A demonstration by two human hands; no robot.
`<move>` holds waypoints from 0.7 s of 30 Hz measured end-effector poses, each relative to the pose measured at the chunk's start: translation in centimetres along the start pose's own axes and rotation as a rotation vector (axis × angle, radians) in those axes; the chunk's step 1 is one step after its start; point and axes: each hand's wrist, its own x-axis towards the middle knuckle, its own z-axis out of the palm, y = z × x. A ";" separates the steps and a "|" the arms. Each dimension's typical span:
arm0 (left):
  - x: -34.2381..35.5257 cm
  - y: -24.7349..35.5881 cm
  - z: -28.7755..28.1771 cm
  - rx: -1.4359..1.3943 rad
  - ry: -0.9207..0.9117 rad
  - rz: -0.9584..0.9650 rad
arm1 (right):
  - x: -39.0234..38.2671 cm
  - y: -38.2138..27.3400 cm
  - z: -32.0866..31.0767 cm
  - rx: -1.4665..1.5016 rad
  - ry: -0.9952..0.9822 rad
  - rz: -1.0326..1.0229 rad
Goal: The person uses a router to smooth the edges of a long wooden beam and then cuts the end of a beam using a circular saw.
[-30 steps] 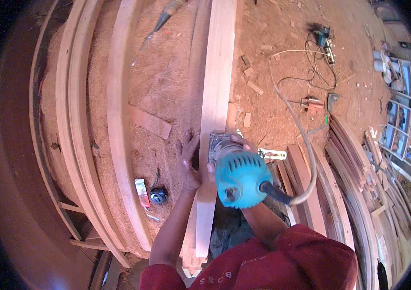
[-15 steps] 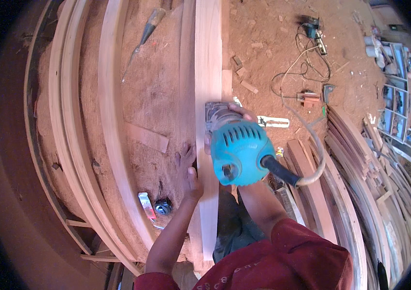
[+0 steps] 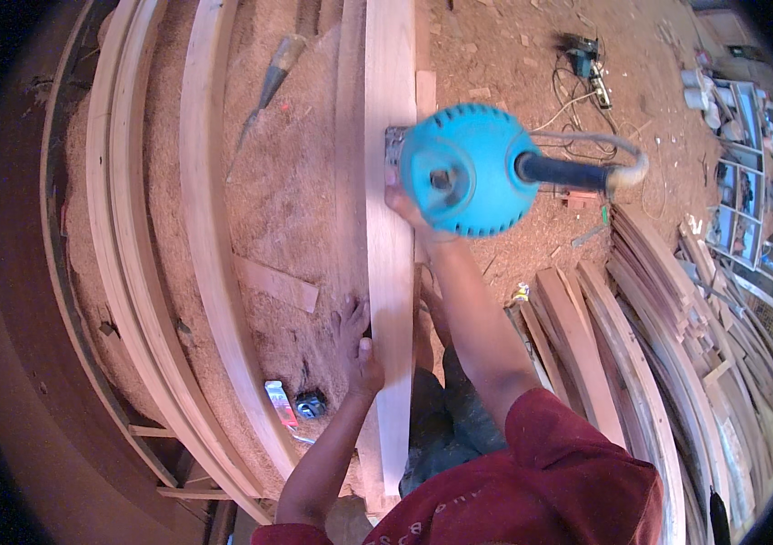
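A teal trim router (image 3: 468, 173) stands on the right edge of a long, pale wooden beam (image 3: 392, 309), its base at the beam's upper face. My right hand (image 3: 409, 202) is wrapped round the router's lower body, largely hidden beneath the motor housing. Lower down, on the beam's left side, my left hand (image 3: 359, 350) rests with fingers spread on the sawdust and the thumb against the beam's edge. From the router's right side comes a black cord sleeve (image 3: 568, 173) with a pale cable.
Long wooden strips (image 3: 200, 182) lie on the left, beside a handsaw (image 3: 270, 82). A flat offcut (image 3: 277, 283), a black tape measure (image 3: 311, 403) and a small box (image 3: 281, 402) sit on the sawdust. Stacked boards (image 3: 632, 354) fill the right. Another corded tool (image 3: 583, 62) lies on the floor.
The router has moved away from me along the beam with my right hand, its cord swinging along. My left hand has stayed nearly in place.
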 end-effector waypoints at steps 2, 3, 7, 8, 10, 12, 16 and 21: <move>0.2 0.3 -0.1 -0.006 -0.001 0.005 | 1.8 1.0 0.1 -0.063 0.002 -0.054; 0.3 0.5 -0.2 -0.007 -0.004 0.001 | 2.7 1.4 0.2 -0.104 0.011 -0.088; 0.7 1.8 -0.7 0.004 -0.018 -0.019 | 7.8 -0.8 2.4 -0.156 0.271 -0.352; 0.7 2.0 -0.8 0.004 -0.018 -0.023 | 9.0 -1.2 2.9 -0.208 0.356 -0.425; 0.8 2.4 -0.9 0.005 -0.019 -0.031 | 11.2 -2.0 2.4 -0.317 0.299 -0.426; 1.2 3.2 -0.9 0.008 -0.031 -0.042 | 14.1 -0.5 2.5 -0.270 0.354 -0.476; 1.1 3.0 -0.7 0.025 -0.022 -0.057 | 19.7 0.5 4.4 -0.159 0.379 -0.371; 0.8 1.7 -0.2 0.038 -0.008 0.002 | 27.5 -0.6 4.1 -0.197 0.347 -0.306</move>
